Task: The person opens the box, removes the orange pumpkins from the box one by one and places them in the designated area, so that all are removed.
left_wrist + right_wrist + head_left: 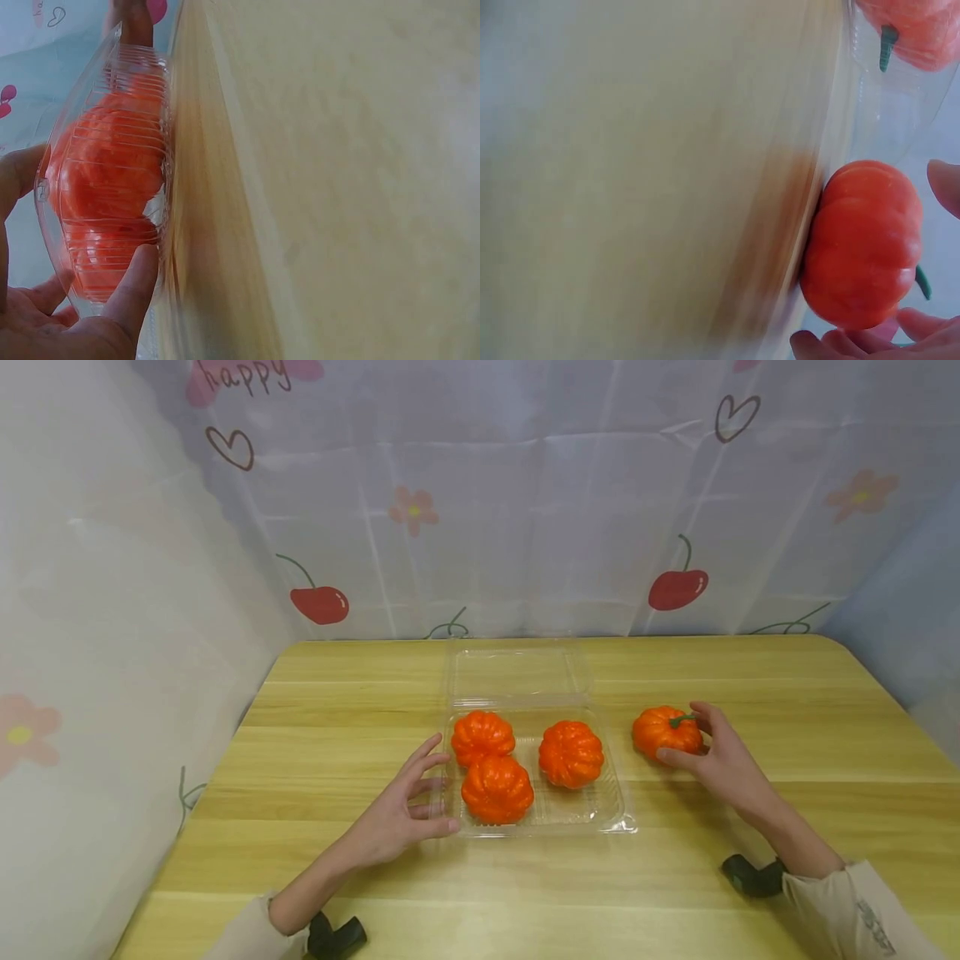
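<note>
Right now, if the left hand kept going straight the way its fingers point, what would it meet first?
The left hand points toward the clear plastic tray, whose near left wall its fingertips already touch or nearly touch. Behind that wall sits the nearest pumpkin.

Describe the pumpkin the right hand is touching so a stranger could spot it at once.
On the wooden table sits a clear plastic clamshell box holding three orange pumpkins. Just right of it lies a fourth pumpkin, with the right hand curled round it. It is the only one outside the box.

A home-like staged corner: wooden table enclosed by cherry-print curtain.
</note>
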Tool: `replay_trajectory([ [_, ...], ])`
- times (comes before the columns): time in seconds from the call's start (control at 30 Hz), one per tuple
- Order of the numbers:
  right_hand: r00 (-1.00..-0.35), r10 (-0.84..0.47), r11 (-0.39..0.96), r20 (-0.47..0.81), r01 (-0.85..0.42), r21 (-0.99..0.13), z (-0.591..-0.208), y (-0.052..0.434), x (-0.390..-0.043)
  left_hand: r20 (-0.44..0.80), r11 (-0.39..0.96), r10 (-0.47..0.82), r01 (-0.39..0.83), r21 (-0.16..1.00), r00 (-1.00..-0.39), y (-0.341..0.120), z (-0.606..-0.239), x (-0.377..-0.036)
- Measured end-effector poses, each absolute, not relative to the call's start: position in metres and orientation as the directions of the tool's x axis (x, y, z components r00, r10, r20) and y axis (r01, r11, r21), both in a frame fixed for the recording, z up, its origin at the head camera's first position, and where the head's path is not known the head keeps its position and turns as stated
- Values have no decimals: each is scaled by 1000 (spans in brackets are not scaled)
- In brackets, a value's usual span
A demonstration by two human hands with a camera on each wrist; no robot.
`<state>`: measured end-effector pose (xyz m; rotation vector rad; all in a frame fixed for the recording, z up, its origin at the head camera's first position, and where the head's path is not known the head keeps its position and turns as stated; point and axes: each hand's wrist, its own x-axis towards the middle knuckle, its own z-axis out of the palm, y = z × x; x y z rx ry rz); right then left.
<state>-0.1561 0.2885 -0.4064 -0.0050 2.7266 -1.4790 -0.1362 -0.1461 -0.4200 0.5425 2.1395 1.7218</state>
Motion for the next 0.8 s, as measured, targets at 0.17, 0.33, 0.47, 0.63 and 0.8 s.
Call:
replay_trajectory([
  [0.17,-999,-7,566,42,-39,-823,-402,283,-148,-25,197,501,86,977,-865,-147,-421,-137],
  [0.33,-994,-14,583,104,-93,-807,-392,273,-137,-19,189,503,89,978,-864,-147,-420,-137],
  [0.47,-991,-33,554,128,-124,-823,-382,263,-129,-17,184,497,86,979,-867,-146,-420,-137],
  [0.63,-993,-73,531,94,-119,-839,-373,250,-122,-18,183,498,85,979,-867,-146,-421,-137],
  [0.8,-985,-141,517,101,-160,-841,-369,236,-115,-17,185,504,89,979,-864,-146,-421,-138],
])
